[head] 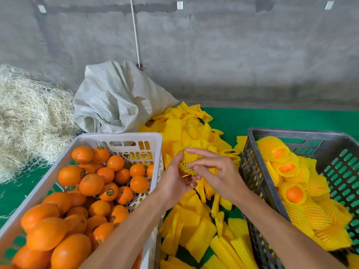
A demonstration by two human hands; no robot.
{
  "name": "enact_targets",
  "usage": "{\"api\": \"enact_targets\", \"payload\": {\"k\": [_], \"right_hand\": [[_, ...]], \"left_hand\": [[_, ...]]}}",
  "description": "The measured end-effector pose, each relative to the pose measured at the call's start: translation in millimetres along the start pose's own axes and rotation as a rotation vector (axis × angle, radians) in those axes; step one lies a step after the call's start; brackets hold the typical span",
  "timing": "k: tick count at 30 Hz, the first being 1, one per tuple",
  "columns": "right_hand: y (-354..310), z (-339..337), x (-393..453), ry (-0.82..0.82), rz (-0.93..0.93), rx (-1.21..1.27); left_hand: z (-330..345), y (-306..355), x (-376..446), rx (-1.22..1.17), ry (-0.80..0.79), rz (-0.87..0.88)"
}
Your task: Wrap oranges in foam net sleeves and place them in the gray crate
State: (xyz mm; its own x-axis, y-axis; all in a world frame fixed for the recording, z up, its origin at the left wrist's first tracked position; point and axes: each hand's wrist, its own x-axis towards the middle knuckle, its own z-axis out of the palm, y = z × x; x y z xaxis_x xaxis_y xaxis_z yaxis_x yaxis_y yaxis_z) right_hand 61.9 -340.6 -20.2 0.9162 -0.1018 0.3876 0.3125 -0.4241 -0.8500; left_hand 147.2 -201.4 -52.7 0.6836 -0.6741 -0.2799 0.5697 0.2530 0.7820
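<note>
Plainly, everything is laid out around the gray crate (252, 152), so that each wrapped fruit needs only a short carry. It stands on the green floor (281, 117), and its slotted walls let the green show through. Inside it, wrapped oranges (295, 195) lie heaped against the wall nearest the sleeves, their bare ends showing orange where the net stops short; the far part of the crate is still bare, so I judge the job well short of done.

Farthest from the crate stands the white basket (120, 135), heaped with bare oranges (91, 184), several carrying stickers. It sits within easy reach of the left arm, presumably as the supply.

Between basket and crate lies the pile of sleeves (194, 220), flat yellow foam nets strewn loosely, so either hand can pick one without looking far. Beyond the basket, away from the crate, slump a pale sack (116, 98) and a mound of straw (29, 117), neither in use.

Just beside the crate's near corner, above the pile, the two hands meet. The left hand (174, 183) cups the orange in hand (189, 164) from below, fingers curled round it to steady it. The right hand (219, 175) pinches the net at the fruit's top, likely tugging it down over the fruit. That orange already looks mostly sleeved.
</note>
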Motion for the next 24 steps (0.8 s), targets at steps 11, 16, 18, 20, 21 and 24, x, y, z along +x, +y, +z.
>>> {"api": "enact_targets", "payload": {"k": [11,16,18,20,21,24], "right_hand": [[15.8,14.4,4.9,0.25,0.31,-0.065],[22.6,8.6,7.2,0.203,0.422,0.01],[24.3,8.0,9.4,0.194,0.511,0.122],[22.6,6.3,13.4,0.198,0.631,0.265],[22.0,5.1,15.0,0.211,0.681,0.32],[24.2,-0.5,16.8,0.223,0.727,0.436]], "left_hand": [[-2.6,3.1,1.5,-0.042,-0.009,0.054],[0.5,5.5,0.6,-0.008,-0.007,0.069],[1.2,5.2,0.0,-0.006,-0.016,0.078],[1.6,4.5,0.3,-0.019,-0.007,0.068],[1.7,4.0,1.0,-0.028,0.006,0.064],[1.9,3.0,1.9,-0.022,0.024,0.085]]}}
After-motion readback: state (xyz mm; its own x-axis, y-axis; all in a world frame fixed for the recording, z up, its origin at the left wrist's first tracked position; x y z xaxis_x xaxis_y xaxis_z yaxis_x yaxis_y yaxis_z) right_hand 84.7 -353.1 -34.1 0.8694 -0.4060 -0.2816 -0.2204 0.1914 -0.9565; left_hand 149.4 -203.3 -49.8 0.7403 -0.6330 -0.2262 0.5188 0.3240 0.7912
